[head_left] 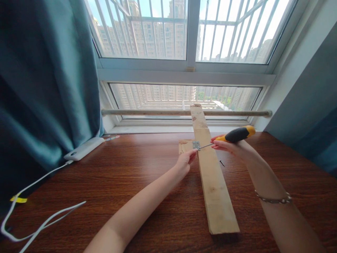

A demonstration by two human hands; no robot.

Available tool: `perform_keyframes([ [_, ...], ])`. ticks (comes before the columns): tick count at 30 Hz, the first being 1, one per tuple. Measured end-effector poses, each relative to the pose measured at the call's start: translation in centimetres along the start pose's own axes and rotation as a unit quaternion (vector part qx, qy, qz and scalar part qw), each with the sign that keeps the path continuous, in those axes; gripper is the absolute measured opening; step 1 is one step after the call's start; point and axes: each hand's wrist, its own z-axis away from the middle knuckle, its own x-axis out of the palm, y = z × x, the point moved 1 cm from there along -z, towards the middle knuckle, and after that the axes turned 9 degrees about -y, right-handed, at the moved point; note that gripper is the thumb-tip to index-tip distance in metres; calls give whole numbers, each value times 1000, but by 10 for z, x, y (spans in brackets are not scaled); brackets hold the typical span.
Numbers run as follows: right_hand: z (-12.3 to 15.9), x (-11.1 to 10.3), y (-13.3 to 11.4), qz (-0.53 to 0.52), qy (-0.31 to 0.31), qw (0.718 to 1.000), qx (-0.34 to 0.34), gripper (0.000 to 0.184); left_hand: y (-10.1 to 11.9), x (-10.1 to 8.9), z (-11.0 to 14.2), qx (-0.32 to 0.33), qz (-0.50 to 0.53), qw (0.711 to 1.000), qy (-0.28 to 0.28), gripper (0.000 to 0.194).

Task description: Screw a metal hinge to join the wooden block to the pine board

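A metal hinge (pixel 196 145) lies across the long wooden board (pixel 214 186) and a shorter wood piece (pixel 184 146) on its left. My left hand (pixel 185 161) is closed, with thumb and fingertips pressed together at the hinge's near edge. Whatever sits between those fingertips is too small to make out. My right hand (pixel 231 147) grips a yellow-and-black screwdriver (pixel 237 134), tilted with its shaft pointing left and down. The screwdriver's tip meets the hinge's near right corner, just beside my left fingertips. A dark screw (pixel 222 163) lies on the table, right of the board.
The brown wooden table (pixel 137 175) runs up to the window sill. A horizontal rail (pixel 147 112) crosses the window, and the board's far end overlaps it. On the left are a white power bank (pixel 84 149), its white cable (pixel 39 179) and a blue curtain (pixel 50 70).
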Motion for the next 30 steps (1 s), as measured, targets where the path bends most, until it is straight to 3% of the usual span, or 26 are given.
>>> perform_keyframes([
  [4, -9, 7, 6, 48, 102, 993, -37, 31, 0, 0, 0, -3, -6, 1000, 8, 10],
  [9, -11, 19, 14, 120, 222, 959, -125, 33, -1, 0, -1, 0, 0, 1000, 4, 13],
  [17, -18, 11, 30, 126, 271, 941, -160, 33, -2, -3, -3, -1, -13, 1000, 5, 10],
  [22, -21, 7, 27, 54, 232, 963, -130, 36, -3, -4, -4, -2, -9, 1000, 1, 10],
  [26, -14, 6, 12, -27, 153, 986, -54, 41, -2, -2, -2, -2, -6, 1000, 4, 10],
  [30, -4, 5, -3, -78, 68, 994, -41, 41, -2, 0, 0, -5, -11, 1000, -1, 9],
])
